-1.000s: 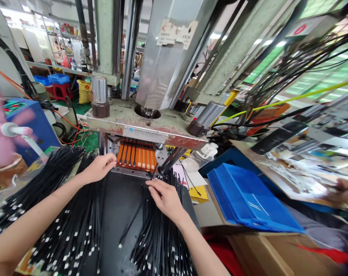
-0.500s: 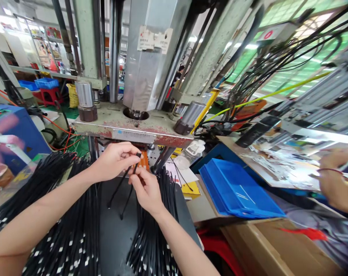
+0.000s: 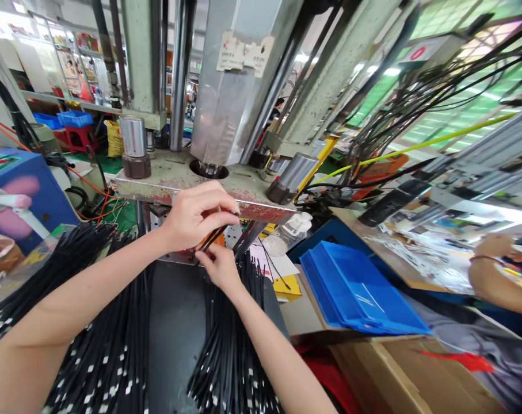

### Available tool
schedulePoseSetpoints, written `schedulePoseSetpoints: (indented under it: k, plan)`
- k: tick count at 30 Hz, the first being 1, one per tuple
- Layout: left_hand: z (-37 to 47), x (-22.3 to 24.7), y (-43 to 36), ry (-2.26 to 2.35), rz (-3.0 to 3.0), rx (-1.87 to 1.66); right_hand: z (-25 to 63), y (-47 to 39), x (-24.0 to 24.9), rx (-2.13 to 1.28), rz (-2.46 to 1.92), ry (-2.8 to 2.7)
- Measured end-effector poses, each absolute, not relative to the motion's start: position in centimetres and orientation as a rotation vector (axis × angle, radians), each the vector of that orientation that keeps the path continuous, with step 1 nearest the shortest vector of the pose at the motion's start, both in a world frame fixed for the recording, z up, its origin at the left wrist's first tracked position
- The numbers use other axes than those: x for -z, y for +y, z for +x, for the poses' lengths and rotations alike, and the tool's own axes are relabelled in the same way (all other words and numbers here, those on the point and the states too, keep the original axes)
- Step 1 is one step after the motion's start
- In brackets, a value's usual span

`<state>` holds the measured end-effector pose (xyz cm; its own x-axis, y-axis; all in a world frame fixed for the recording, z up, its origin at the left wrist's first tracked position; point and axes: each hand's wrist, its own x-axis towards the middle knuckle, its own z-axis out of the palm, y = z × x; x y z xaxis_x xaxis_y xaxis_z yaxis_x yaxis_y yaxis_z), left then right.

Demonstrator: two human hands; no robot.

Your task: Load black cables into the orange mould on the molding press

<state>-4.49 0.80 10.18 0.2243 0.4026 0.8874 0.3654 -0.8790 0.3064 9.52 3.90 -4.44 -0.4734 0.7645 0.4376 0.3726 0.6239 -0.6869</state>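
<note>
The press [image 3: 226, 115] is standing behind the black table [image 3: 172, 339]. Over the table's far edge, the left hand [image 3: 202, 215] and right hand [image 3: 220, 267] are both pinching thin black cords [image 3: 213, 236], which are slanting rightward and upward from the right hand's grip to the left's.

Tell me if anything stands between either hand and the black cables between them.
Nothing visible does: the left hand and the right hand pinch the black cables directly, though the left hand partly hides them.

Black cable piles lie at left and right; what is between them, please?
In the head view, a strip of dark worktop separates the left cable pile from the right cable pile.
</note>
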Motion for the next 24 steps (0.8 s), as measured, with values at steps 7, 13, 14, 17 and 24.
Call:
schedulePoseSetpoints:
  k: [7, 13, 14, 17, 24]
  plan:
    - [-6.1, -2.2, 1.3, 1.329, 2.332, -1.308, 7.9, 12.3, 3.7, -0.610, -1.128, -1.981]
    - [-8.7, 2.9, 1.0, 1.317, 2.753, -0.096, 8.1, 12.3, 4.4, -0.724, -1.061, -2.026]
    - [-8.8, 2.9, 0.9, 1.322, 2.767, -0.046, 8.2, 12.3, 4.4, -0.732, -1.062, -2.050]
    - [-8.7, 2.2, 1.4, 1.365, 2.764, -0.046, 8.3, 12.6, 4.2, -0.635, -1.175, -2.132]
    - [-8.1, 1.8, 7.4, 1.612, 2.537, -0.063, 8.1, 11.9, 3.9, -0.382, -1.467, -2.094]
